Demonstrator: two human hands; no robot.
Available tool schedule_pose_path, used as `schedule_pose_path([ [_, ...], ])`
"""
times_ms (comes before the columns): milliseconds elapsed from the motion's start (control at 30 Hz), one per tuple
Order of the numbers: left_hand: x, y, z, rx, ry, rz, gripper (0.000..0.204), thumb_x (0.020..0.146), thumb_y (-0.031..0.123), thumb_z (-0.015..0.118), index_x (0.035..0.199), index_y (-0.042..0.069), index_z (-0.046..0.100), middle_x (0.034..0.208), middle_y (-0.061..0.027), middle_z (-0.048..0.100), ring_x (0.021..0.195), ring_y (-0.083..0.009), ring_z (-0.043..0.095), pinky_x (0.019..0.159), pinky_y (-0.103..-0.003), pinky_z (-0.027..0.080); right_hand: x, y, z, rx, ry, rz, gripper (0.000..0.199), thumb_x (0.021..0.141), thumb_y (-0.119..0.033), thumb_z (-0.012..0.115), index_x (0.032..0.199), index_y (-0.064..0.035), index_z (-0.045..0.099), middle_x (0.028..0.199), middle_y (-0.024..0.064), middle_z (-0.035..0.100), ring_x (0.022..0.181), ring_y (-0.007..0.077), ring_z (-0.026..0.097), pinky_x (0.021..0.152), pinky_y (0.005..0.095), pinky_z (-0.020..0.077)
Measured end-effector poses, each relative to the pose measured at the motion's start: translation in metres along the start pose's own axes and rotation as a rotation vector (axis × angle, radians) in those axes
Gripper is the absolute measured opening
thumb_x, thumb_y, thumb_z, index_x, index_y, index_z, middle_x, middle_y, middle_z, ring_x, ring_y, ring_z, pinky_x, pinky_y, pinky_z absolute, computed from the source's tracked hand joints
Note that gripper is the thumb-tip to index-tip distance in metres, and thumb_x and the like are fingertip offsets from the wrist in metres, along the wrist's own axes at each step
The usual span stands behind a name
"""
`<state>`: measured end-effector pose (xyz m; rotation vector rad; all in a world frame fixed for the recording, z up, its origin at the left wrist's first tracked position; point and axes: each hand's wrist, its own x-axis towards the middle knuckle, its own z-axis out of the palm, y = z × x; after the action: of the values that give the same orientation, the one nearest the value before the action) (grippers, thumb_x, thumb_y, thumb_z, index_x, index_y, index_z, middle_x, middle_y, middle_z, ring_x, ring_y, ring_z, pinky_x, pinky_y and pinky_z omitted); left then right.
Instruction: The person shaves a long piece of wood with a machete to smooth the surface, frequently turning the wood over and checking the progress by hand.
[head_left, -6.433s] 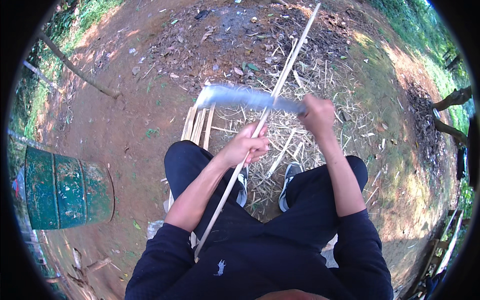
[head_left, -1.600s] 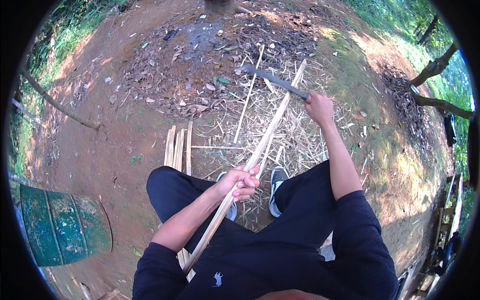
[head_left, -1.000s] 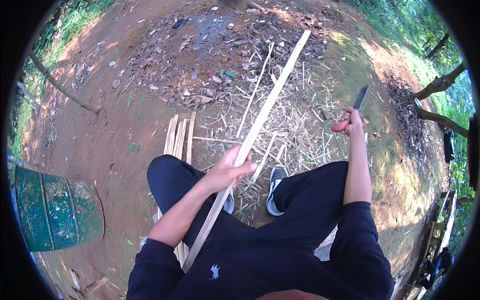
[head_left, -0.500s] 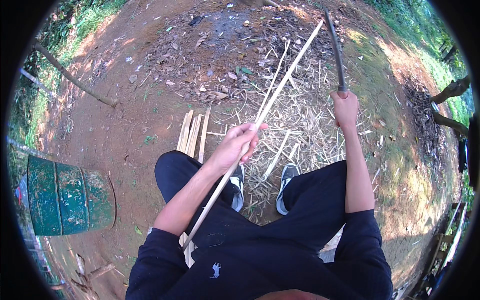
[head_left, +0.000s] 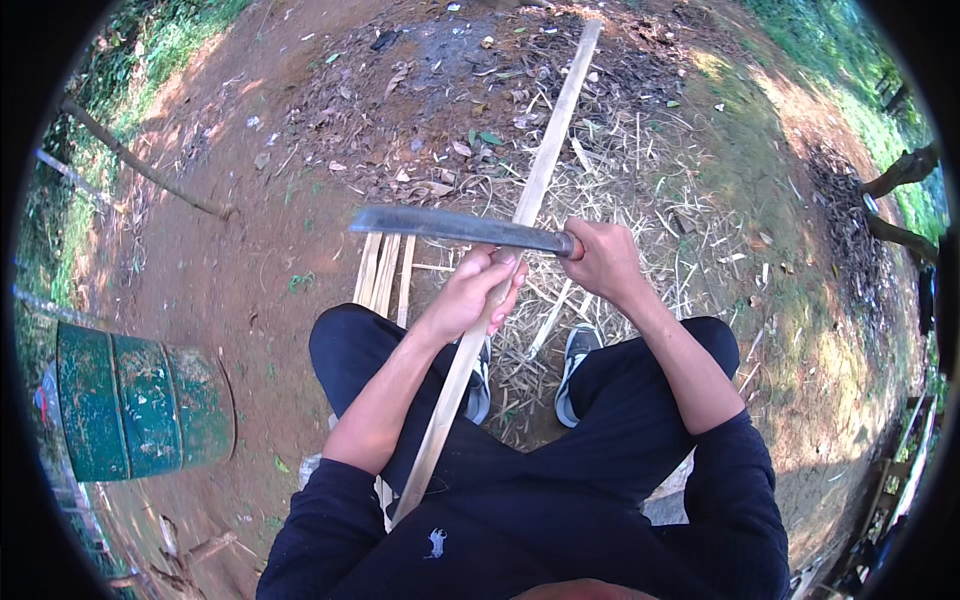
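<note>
My left hand (head_left: 480, 290) is closed around a long pale wooden strip (head_left: 553, 145), which looks like split bamboo. The strip slants from my lap up to the far middle of the view, its broad face turned upward. In my right hand (head_left: 606, 258) is the short handle of a machete (head_left: 450, 226). Its long dark blade points left and lies across the strip just beyond my left fingers. Whether the edge touches the wood or hovers over it, I cannot tell.
Shavings (head_left: 640, 230) litter the ground around my shoes. Several cut strips (head_left: 378, 275) lie beside my left knee. A dented green metal drum (head_left: 140, 400) stands at the left. Dry leaves (head_left: 420, 120) cover the soil farther off, and thin trunks (head_left: 900, 180) rise at the right.
My right hand has swung the machete inward from the far right, over the strip. The strip has turned to show its broad face, and the thin split sliver beside it is no longer visible.
</note>
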<state>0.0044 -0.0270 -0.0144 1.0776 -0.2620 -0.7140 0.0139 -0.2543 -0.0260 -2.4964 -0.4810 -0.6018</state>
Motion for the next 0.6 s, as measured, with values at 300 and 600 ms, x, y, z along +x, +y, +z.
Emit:
schedule_pose_path([
  [300, -0.013, -0.003, -0.003, 0.053, 0.060, 0.110, 0.033, 0.107, 0.029, 0.035, 0.123, 0.001, 0.042, 0.078, -0.0099, 0.058, 0.036, -0.0105, 0.046, 0.030, -0.022, 0.037, -0.005, -0.036, 0.014, 0.146, -0.034, -0.159, 0.013, 0.065, -0.007, 0.069, 0.074, -0.0080, 0.060, 0.056, 0.0098, 0.057, 0.050, 0.0305, 0.060, 0.047, 0.0404, 0.0475],
  [600, -0.017, -0.001, -0.007, -0.017, 0.080, 0.112, 0.029, 0.107, 0.031, 0.034, 0.122, 0.006, 0.039, 0.069, -0.0096, 0.058, 0.032, -0.0120, 0.046, 0.026, -0.022, 0.038, -0.008, -0.043, 0.022, 0.075, -0.063, -0.172, 0.018, 0.062, -0.008, 0.071, 0.075, -0.0109, 0.059, 0.057, 0.0066, 0.058, 0.050, 0.0292, 0.059, 0.050, 0.0403, 0.0474],
])
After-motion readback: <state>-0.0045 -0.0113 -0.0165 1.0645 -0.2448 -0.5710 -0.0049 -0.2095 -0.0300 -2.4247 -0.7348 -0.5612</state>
